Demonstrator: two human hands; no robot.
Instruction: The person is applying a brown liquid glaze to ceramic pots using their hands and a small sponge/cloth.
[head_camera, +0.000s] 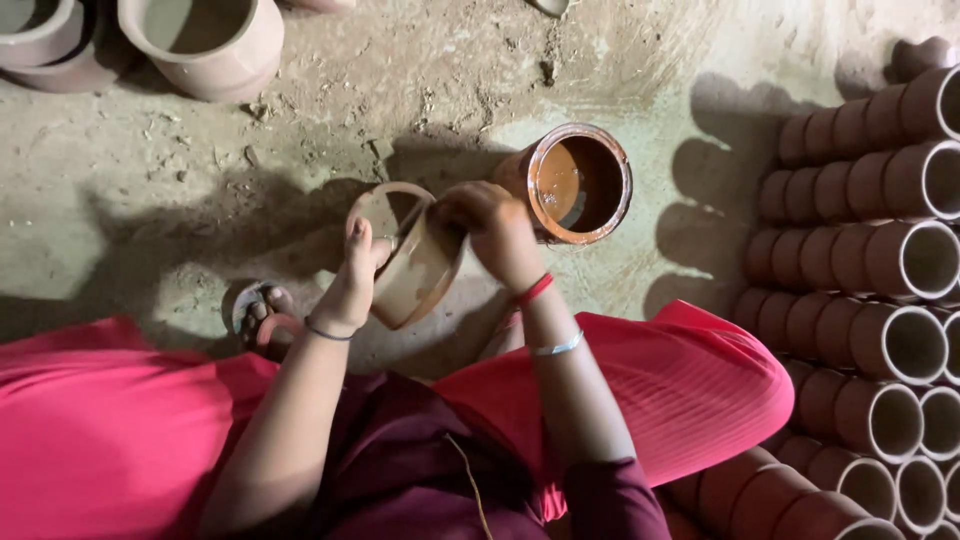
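Two hands: both are up over the lap and working on one clay pot.
Lap: pink cloth (110, 430) spreads across the bottom of the view, over a dark maroon garment (400, 450).
Left hand: the left hand (355, 280) grips the clay pot (415, 265) by its near side, thumb hooked over the rim, a thin dark bangle on the wrist.
Right hand: the right hand (490, 230) is curled over the pot's far rim, fingers bent down on it; whether they pinch anything else, cannot tell. A red thread and a pale bangle sit on that wrist.
Pot: it's held off the ground between the two hands, tilted, mouth facing up and left.
Foot: a sandalled foot (262, 315) peeks out just left of the left wrist.
Paint vessel: a rust-coloured vessel (575, 183) of brown liquid stands on the floor right behind the right hand.
Right side: rows of reddish clay cups (880, 260) lie stacked on their sides, mouths to the right.
Far left: pale unpainted pots (205, 40) stand on the dusty floor (400, 90).
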